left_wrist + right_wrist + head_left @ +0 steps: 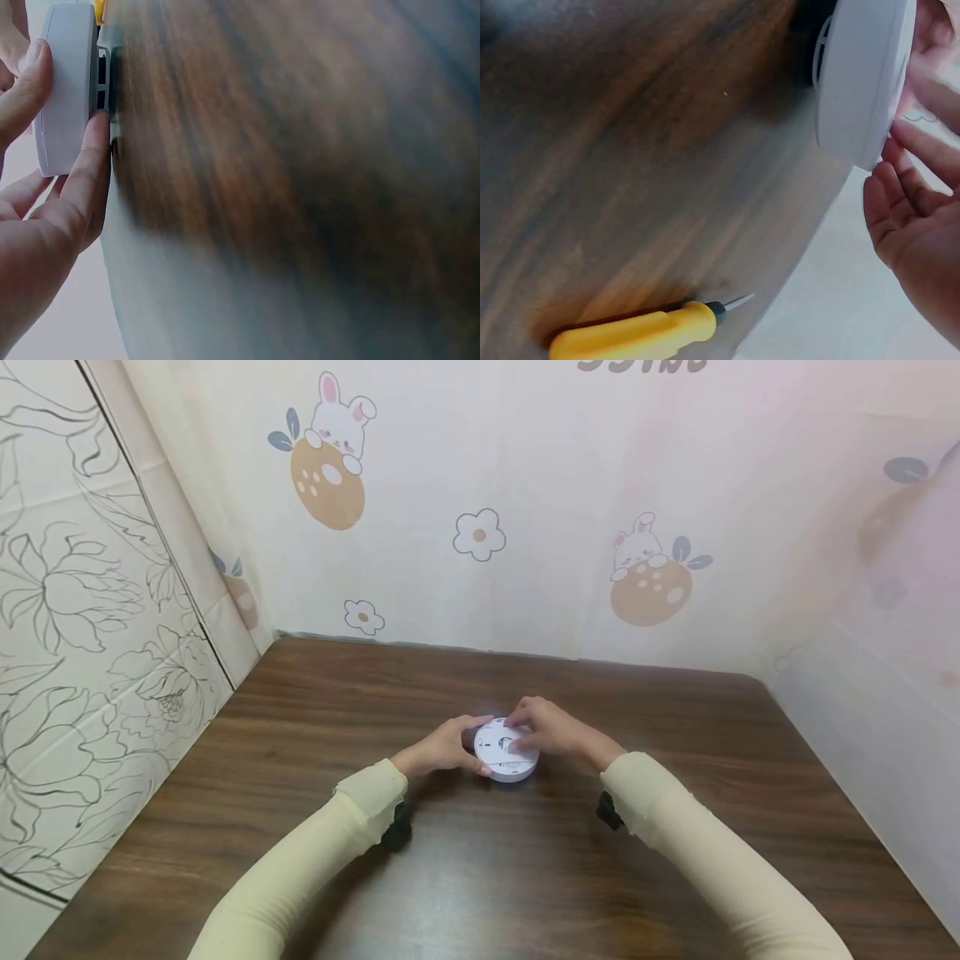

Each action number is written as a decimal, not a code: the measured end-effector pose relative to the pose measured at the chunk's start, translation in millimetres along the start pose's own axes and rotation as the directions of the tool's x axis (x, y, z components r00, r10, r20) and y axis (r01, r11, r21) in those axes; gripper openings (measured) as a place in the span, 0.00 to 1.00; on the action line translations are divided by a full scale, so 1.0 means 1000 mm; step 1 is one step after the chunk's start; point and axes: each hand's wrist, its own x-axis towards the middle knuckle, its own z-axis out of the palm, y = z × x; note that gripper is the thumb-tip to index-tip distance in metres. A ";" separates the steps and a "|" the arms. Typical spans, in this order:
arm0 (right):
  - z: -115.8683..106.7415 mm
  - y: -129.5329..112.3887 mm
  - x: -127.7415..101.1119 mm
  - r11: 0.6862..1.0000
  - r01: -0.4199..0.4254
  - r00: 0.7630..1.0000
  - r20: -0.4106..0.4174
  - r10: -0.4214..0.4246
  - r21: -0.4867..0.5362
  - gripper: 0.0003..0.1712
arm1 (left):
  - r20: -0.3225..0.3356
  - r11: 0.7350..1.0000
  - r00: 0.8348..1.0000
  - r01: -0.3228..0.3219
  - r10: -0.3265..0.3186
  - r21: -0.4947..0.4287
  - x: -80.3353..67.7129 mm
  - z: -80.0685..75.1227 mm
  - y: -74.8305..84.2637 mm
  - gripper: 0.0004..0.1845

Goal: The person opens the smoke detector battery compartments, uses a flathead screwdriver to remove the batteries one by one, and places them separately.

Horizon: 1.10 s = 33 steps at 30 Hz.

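A round white smoke detector [501, 765] is near the middle of the table, its flat, printed side facing up. Its slotted vent part faces the wood in the left wrist view. My left hand [444, 745] grips its left edge, with the thumb at the near side and a finger at the far side. From the right, my right hand [551, 728] bends its fingers over the upper face and the far right rim. In the right wrist view, curled fingers [900, 191] sit against the white casing [862, 82]. The right hand covers part of the label.
A yellow-handled screwdriver [641, 336] with a thin metal shaft lies on the table in the right wrist view. The dark wood table [480, 877] meets a printed curtain [420, 577] at the back. A flower-patterned panel [90, 610] stands along the left.
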 end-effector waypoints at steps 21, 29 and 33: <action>-0.006 -0.003 0.007 0.996 -0.089 0.993 0.079 0.090 -0.014 0.31 | 0.000 1.000 1.000 0.007 -0.007 -0.002 0.001 -0.001 0.003 0.47; -0.009 -0.006 0.012 0.987 -0.151 0.982 0.120 0.144 0.047 0.27 | -0.001 1.000 1.000 0.016 -0.016 -0.009 0.000 0.000 0.002 0.47; -0.012 -0.004 0.014 0.984 -0.163 0.979 0.138 0.152 0.072 0.22 | -0.003 1.000 1.000 0.016 -0.016 -0.005 0.000 0.000 0.002 0.47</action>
